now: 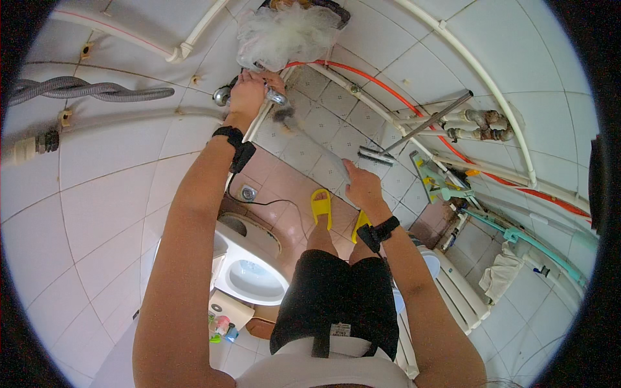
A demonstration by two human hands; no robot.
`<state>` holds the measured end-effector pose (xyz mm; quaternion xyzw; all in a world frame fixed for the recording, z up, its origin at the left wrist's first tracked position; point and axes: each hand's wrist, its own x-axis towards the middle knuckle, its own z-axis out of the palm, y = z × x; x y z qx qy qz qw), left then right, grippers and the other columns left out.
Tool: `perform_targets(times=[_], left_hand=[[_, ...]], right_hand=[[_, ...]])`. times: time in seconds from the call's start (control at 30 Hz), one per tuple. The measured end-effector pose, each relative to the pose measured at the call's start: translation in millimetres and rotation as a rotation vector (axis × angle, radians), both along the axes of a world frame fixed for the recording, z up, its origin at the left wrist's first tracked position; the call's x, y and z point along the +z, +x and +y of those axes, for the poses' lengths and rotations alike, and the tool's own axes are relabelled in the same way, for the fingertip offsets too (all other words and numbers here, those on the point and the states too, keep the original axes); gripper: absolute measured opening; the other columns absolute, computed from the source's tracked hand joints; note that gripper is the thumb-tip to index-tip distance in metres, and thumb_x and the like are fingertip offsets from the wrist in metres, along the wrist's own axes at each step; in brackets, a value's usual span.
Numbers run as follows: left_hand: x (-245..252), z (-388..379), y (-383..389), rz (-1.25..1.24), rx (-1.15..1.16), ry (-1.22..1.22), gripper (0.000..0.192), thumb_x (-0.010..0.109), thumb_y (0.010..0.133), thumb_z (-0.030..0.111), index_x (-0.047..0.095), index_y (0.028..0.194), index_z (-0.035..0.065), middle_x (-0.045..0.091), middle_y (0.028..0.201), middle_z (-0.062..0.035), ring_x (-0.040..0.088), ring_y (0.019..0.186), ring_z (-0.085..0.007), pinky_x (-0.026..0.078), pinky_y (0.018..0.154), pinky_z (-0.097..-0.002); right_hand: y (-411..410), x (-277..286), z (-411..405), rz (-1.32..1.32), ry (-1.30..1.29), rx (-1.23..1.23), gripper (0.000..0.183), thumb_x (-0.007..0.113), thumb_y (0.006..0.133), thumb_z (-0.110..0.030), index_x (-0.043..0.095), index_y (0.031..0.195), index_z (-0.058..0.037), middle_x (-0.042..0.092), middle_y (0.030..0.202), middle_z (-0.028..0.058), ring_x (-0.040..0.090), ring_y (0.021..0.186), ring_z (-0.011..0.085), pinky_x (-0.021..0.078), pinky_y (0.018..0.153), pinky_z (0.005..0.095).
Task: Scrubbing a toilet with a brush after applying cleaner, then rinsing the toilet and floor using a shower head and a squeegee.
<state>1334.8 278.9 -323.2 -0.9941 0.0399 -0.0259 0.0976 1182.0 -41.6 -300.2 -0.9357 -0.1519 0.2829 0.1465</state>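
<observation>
My left hand [248, 92] is closed over a chrome tap fixture [276, 95] on the tiled wall, and its fingertips are partly hidden. A round chrome end [221, 96] shows beside the wrist. In my right hand [363, 183] is the pale translucent handle [324, 151] of a long brush. Its dark bristle head [283, 115] is blurred and lies just below the chrome fixture in view. A black band with a small device sits on each wrist.
A bundle of clear plastic [291, 34] hangs above the tap. An orange hose [378, 80] and white pipes run along the wall. A floor squeegee-brush [377, 155], a green mop [429, 179], a toilet [257, 276] and a floor drain [248, 193] are around me.
</observation>
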Motion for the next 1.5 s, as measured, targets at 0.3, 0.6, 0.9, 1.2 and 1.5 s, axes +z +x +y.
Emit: perform_targets(times=[0.3, 0.6, 0.9, 1.2, 1.5], left_hand=[[-4.0, -1.5, 0.6, 0.006, -0.017, -0.021, 0.042, 0.058, 0.082, 0.03, 0.052, 0.101, -0.0068, 0.054, 0.112, -0.0247, 0.057, 0.1, -0.0312, 0.051, 0.079, -0.0344], [-8.0, 5.8, -0.3, -0.007, -0.011, -0.058, 0.038, 0.058, 0.082, 0.03, 0.053, 0.097, -0.0045, 0.055, 0.107, -0.024, 0.057, 0.1, -0.0314, 0.051, 0.076, -0.0348], [0.2, -7.3, 0.9, 0.012, 0.024, -0.07, 0.037, 0.059, 0.081, 0.028, 0.052, 0.097, -0.0053, 0.055, 0.106, -0.0226, 0.057, 0.099, -0.0305, 0.052, 0.076, -0.0347], [-1.8, -4.7, 0.9, 0.016, 0.039, -0.079, 0.042, 0.059, 0.081, 0.028, 0.05, 0.1, -0.008, 0.053, 0.112, -0.0253, 0.055, 0.102, -0.0333, 0.051, 0.079, -0.0357], [-7.1, 1.0, 0.8, 0.0, 0.011, -0.058, 0.044, 0.06, 0.08, 0.027, 0.05, 0.101, -0.0104, 0.051, 0.114, -0.0287, 0.054, 0.104, -0.0344, 0.049, 0.082, -0.0343]], right_hand=[[-13.9, -65.6, -18.2, 0.207, 0.376, -0.293, 0.069, 0.062, 0.074, -0.022, 0.034, 0.131, 0.0029, 0.062, 0.081, 0.0209, 0.061, 0.081, 0.0312, 0.049, 0.072, 0.0392], [0.5, -29.7, -15.3, 0.99, 0.897, -0.76, 0.017, 0.058, 0.08, -0.012, 0.044, 0.079, -0.0036, 0.05, 0.059, 0.0046, 0.046, 0.047, 0.0136, 0.0366, 0.044, 0.0259], [-3.1, -32.0, -17.1, 1.206, 0.962, -0.867, 0.046, 0.052, 0.084, -0.015, 0.043, 0.124, 0.0052, 0.043, 0.055, -0.0023, 0.042, 0.047, 0.0081, 0.037, 0.051, 0.0217], [-5.0, -44.0, -15.2, 1.322, 1.052, -0.855, 0.046, 0.054, 0.085, -0.014, 0.042, 0.125, 0.0049, 0.045, 0.059, -0.0032, 0.042, 0.05, 0.0073, 0.0358, 0.05, 0.0203], [-19.7, -43.4, -26.8, 1.358, 0.917, -0.82, 0.046, 0.05, 0.085, -0.009, 0.039, 0.129, -0.0004, 0.042, 0.061, -0.002, 0.037, 0.047, 0.0056, 0.0303, 0.041, 0.0192]])
